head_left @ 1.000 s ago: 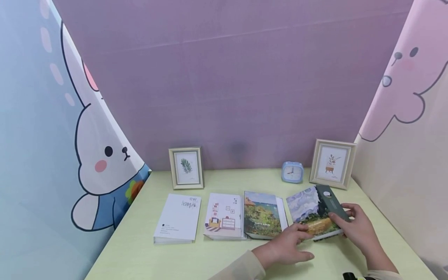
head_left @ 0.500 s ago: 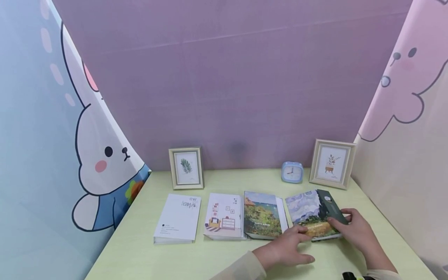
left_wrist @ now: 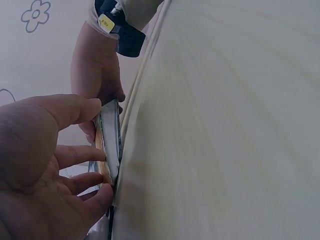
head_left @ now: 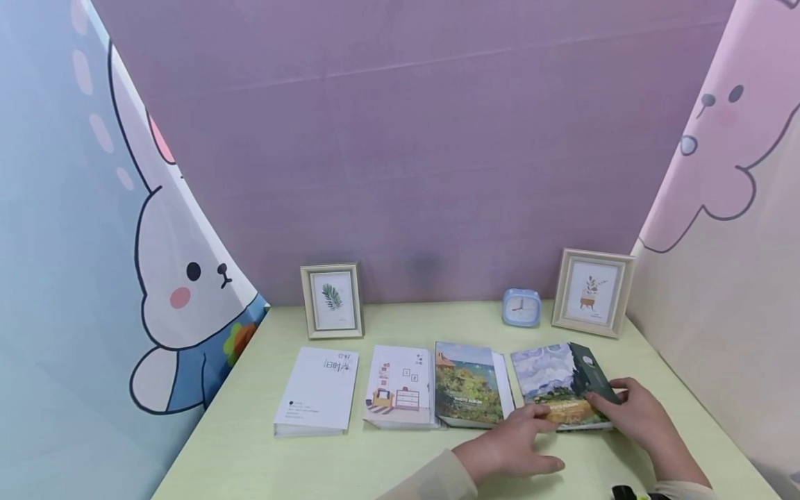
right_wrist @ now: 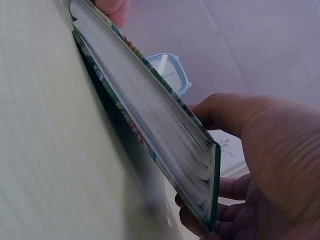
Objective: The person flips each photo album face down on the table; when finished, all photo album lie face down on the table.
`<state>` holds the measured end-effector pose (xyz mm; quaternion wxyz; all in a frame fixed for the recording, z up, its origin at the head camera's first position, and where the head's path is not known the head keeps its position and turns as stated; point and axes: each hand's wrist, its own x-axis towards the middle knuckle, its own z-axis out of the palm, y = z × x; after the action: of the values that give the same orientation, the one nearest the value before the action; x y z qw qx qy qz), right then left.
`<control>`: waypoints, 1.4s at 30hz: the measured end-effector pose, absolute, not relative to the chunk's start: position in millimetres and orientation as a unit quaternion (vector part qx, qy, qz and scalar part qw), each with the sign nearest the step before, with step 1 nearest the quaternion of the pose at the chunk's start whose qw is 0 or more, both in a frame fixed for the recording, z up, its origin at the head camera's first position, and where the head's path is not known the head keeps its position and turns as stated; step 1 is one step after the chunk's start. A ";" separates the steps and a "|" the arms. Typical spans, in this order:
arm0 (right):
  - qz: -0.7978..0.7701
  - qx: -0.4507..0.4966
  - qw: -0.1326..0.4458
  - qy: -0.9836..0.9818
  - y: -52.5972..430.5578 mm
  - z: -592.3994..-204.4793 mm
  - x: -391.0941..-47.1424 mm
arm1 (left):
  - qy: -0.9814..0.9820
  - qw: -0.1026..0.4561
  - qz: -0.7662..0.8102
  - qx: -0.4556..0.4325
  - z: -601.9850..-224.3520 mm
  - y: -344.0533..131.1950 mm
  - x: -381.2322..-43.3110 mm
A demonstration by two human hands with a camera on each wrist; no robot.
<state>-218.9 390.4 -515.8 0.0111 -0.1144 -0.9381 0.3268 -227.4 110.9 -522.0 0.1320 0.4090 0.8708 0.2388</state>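
Observation:
At the right end of the row, my right hand [head_left: 637, 413] grips a photo album [head_left: 550, 378] with a painted landscape cover and a dark green spine. The thumb lies on the cover; in the right wrist view the fingers [right_wrist: 232, 187] reach under the spine side, which is raised off the table. My left hand [head_left: 509, 444] touches the album's near left corner with its fingertips, thumb held out to the side. Left of it lie another painted album [head_left: 469, 385], an album with a furniture drawing [head_left: 400, 389] and a white album [head_left: 320, 389].
Behind the albums stand a leaf picture frame [head_left: 332, 302], a blue alarm clock [head_left: 521, 307] and a potted-plant picture frame [head_left: 594, 292]. A purple backdrop [head_left: 425, 153] rises at the pale green table's [head_left: 250, 458] far edge, with printed cloth panels on both sides.
The landscape album has turned straighter toward the row, and its right side has come nearer and lower with my right hand. My left hand stays almost in place.

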 end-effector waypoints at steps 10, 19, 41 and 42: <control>0.302 -0.098 0.007 -0.948 387.9 -516.6 -217.9 | 0.871 0.127 0.229 0.414 -522.0 112.4 -227.6; 0.308 -0.112 -0.003 -0.945 391.1 -520.2 -220.4 | 0.863 0.167 0.250 0.405 -522.0 112.6 -230.2; 0.320 -0.100 0.029 -0.942 392.5 -512.8 -217.5 | 0.854 0.158 0.287 0.404 -518.5 108.6 -231.9; 0.318 -0.095 0.038 -0.942 392.2 -512.3 -217.5 | 0.854 0.152 0.290 0.404 -518.9 107.5 -232.4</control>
<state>-217.5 392.2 -512.3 0.0383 -0.0949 -0.9425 0.3182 -232.4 107.5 -518.9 0.1516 0.4038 0.8544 0.2898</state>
